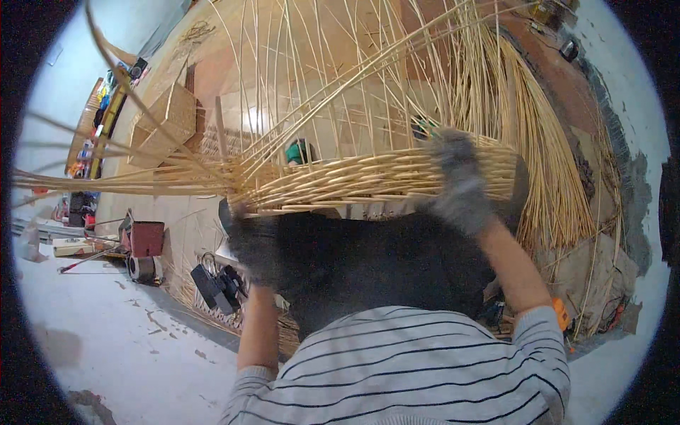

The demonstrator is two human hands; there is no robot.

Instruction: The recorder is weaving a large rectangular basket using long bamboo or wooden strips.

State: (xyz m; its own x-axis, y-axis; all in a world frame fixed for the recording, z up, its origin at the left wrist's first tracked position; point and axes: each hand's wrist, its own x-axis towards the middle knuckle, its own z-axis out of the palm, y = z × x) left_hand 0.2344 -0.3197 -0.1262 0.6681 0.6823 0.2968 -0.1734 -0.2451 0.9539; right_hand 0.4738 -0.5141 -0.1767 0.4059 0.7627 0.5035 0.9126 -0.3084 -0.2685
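Across my lap lies a piece of wicker weaving (354, 177), a band of pale woven rods with long upright stakes fanning out beyond it. At its left end, where rods bunch together, my left hand (258, 244) in a dark grey glove meets the lower edge. Those fingers blend into the dark cloth (368, 255) on my lap, so their closing cannot be made out. My right hand (457, 184), in a grey glove, lies over the right part of the weave, near its upper edge. Motion blur smears its fingers.
A thick sheaf of loose rods (545, 163) spreads at the right. A woven box (166, 120) stands at the back left. Nearer are a dark red container (146, 239), a roll of tape (142, 269) and a black object (216, 287). Long rods jut out leftward.
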